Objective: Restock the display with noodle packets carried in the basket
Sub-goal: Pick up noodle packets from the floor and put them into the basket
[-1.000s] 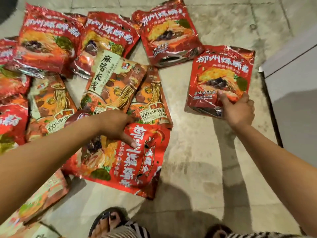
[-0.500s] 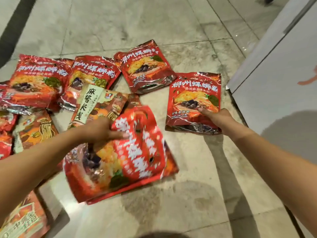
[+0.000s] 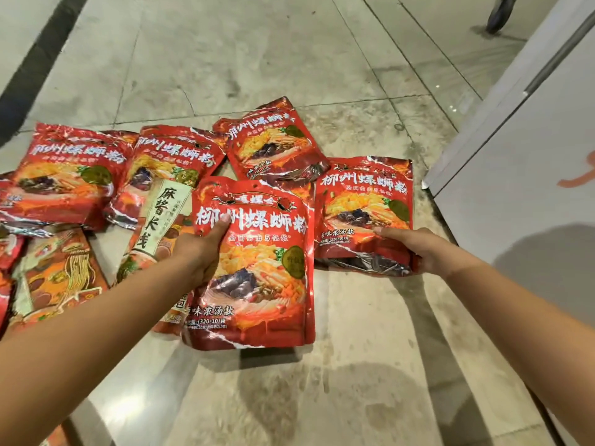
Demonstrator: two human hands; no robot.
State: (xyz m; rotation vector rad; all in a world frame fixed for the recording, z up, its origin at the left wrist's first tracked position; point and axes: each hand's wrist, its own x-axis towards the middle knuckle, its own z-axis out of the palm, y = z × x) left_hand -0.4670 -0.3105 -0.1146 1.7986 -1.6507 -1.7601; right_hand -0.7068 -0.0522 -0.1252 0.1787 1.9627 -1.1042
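Red noodle packets lie spread on a tiled floor. My left hand (image 3: 201, 251) grips a red packet (image 3: 257, 268) by its left edge and holds it upright, lifted off the floor, front facing me. My right hand (image 3: 415, 249) holds the lower right corner of another red packet (image 3: 363, 207), which lies on the floor to the right. Three more red packets (image 3: 67, 175) (image 3: 174, 162) (image 3: 273, 143) lie behind. Orange-brown packets (image 3: 58, 278) and a packet with a cream label (image 3: 161, 217) lie at the left. No basket is in view.
A white cabinet or appliance (image 3: 531, 162) stands at the right, its corner close to the right packet. A dark strip (image 3: 38, 59) crosses the floor at the far left. A wheel or dark foot (image 3: 499, 14) shows at the top right. Bare tiles (image 3: 257, 53) stretch beyond the packets.
My left hand has lifted its red packet from flat on the floor and turned it upright. My right hand has stayed on the right packet. The view has tilted up.
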